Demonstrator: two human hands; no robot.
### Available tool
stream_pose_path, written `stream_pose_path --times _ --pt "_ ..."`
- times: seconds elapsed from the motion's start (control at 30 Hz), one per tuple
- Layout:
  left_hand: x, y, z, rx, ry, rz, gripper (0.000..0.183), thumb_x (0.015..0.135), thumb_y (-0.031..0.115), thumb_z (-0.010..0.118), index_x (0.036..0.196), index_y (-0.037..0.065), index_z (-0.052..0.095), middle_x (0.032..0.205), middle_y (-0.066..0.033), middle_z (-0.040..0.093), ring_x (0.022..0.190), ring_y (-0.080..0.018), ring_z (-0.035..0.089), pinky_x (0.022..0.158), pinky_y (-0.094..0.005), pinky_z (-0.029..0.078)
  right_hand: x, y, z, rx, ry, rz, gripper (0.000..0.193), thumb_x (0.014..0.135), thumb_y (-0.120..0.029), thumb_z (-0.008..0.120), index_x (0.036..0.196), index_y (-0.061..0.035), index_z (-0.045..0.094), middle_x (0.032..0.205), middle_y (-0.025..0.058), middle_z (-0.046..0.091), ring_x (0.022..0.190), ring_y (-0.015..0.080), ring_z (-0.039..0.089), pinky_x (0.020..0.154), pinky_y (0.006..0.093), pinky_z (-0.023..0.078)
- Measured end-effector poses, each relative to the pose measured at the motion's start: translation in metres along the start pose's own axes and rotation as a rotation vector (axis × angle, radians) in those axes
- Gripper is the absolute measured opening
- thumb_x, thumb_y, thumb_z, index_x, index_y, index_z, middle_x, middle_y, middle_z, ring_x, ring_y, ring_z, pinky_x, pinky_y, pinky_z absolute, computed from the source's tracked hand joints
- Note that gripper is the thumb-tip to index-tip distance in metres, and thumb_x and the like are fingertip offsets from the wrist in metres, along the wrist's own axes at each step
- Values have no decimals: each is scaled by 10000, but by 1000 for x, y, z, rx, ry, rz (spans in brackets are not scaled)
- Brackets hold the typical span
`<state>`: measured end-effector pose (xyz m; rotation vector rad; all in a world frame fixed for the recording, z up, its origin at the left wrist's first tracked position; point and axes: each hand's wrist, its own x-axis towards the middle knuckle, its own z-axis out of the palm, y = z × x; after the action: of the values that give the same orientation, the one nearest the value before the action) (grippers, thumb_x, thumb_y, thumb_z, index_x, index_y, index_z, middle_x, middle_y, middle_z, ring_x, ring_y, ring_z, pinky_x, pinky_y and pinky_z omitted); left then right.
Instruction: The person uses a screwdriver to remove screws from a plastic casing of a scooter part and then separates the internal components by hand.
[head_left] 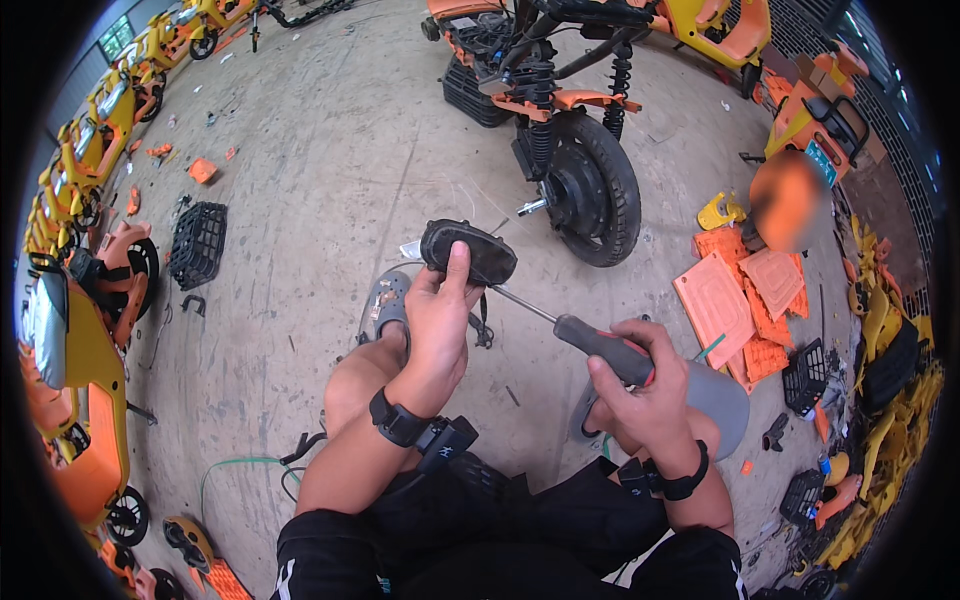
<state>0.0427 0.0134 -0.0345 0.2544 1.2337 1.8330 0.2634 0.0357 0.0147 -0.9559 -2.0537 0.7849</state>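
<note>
My left hand (443, 310) grips a black oval plastic housing (485, 257), the thumb pressed on its face. A dark cable with a connector hangs below it. My right hand (645, 385) is wrapped around the grey and red handle of a screwdriver (600, 346). Its metal shaft points up and left, and the tip reaches the lower edge of the housing; whether it sits in a screw cannot be seen. Both hands are above my knees, over the concrete floor.
Ahead stands a partly stripped scooter with a black rear wheel (595, 190). Orange panels (715, 300) and a black basket (803, 378) lie at right. Another black basket (197, 245) is at left, near a row of yellow scooters (95, 440). Yellow parts (890, 450) pile up far right.
</note>
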Motion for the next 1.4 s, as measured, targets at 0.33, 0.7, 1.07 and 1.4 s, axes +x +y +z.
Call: stream_pose_path --times 0.33,0.7,1.07,1.4 --pt "-1 -3 0 -14 13 -14 359 984 333 549 1121 2 565 1118 -125 652 1076 -240 630 1018 -408 456 -3 13 7 147 -24 -134 470 753 -47 722 1175 -19 517 1168 157 559 875 196 610 705 284 502" --pt "1 -1 -1 -67 6 -22 366 986 344 543 1128 8 568 1137 -115 645 1082 -249 626 1021 -417 445 -8 4 2 321 -86 43 480 783 10 594 1246 7 465 1201 175 560 812 170 617 716 292 510" --pt "0 3 0 -55 40 -46 373 982 348 551 1137 8 556 1147 -106 632 1100 -228 605 1012 -415 439 -2 8 1 413 -134 -87 437 861 10 463 1297 10 436 1235 199 549 806 201 649 729 293 514" --pt "3 2 -4 -73 73 -33 364 981 329 557 1203 43 520 1189 -88 611 1132 -217 583 1051 -412 412 3 -5 -9 144 -174 234 359 948 -170 567 1256 8 518 835 138 678 687 146 634 650 277 488"
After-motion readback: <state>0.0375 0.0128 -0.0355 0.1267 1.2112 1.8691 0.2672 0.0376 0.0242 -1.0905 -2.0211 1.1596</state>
